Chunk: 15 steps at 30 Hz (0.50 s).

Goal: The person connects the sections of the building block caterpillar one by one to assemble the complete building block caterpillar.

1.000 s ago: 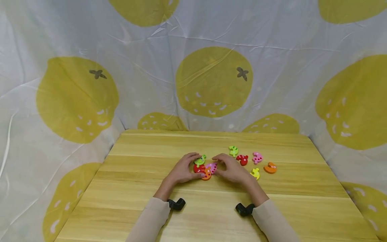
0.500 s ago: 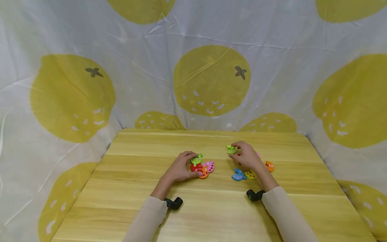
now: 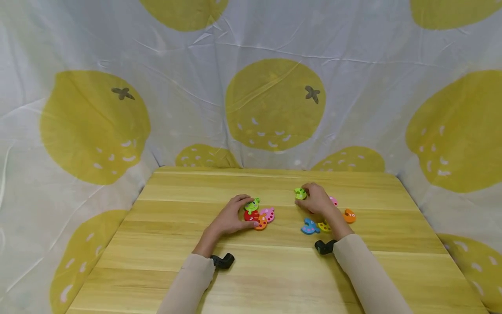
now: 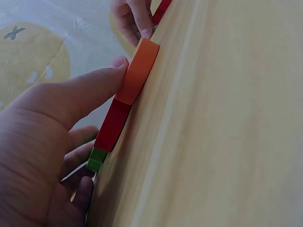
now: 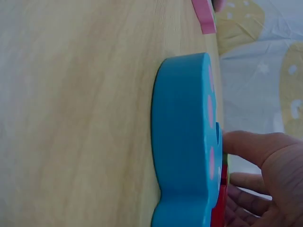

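Note:
In the head view my left hand (image 3: 232, 218) holds a joined row of number puzzle pieces, its thumb on the orange piece (image 3: 260, 223) and its fingers around the green smiling head piece (image 3: 251, 205). Between those lies the red piece (image 3: 250, 216); a pink piece (image 3: 268, 213) joins on the right. The left wrist view shows the thumb over the orange piece (image 4: 138, 71). Farther right, my right hand (image 3: 317, 200) pinches a light green puzzle piece (image 3: 300, 193) between thumb and fingers. In the right wrist view a blue piece (image 5: 182, 127) stands before the right hand (image 5: 265, 175).
Near the right wrist lie the blue piece (image 3: 310, 226) and a yellow piece (image 3: 324, 226). An orange piece numbered 10 (image 3: 349, 216) lies farther right. A pink piece (image 3: 334, 201) is partly hidden behind the right hand. Patterned cloth (image 3: 274, 104) hangs behind the wooden table (image 3: 266, 279).
My right hand left the joined pieces, moved right and back, and took hold of the light green piece. The blue piece came into view. My left hand shifted slightly left with the joined pieces.

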Available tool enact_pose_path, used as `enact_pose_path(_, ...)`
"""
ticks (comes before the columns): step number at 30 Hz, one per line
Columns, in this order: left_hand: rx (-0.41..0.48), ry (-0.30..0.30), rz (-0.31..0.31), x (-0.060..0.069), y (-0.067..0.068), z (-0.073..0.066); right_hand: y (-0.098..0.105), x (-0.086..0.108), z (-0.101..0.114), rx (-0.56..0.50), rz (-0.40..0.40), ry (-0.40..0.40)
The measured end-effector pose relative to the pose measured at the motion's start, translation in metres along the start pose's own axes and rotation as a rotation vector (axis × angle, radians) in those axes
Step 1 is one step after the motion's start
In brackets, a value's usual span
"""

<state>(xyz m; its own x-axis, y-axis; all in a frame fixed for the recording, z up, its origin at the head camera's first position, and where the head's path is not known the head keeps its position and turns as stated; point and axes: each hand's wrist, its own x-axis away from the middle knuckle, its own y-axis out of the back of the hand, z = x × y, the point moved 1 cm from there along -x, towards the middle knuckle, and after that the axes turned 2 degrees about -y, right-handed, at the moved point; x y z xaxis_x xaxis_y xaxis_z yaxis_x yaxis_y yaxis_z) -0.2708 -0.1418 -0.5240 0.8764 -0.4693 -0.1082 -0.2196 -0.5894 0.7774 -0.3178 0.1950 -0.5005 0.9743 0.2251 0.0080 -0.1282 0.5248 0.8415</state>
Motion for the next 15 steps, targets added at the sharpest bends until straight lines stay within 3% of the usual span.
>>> enact_pose_path(7,-0.006,0.003,-0.016,-0.003,0.002,-0.003,0.002,-0.002,-0.001,0.013,-0.038,0.033)
enact_pose_path(15,-0.026,0.021,-0.021,-0.001,0.005,0.002,-0.003,0.008,0.004,-0.062,-0.05,0.067)
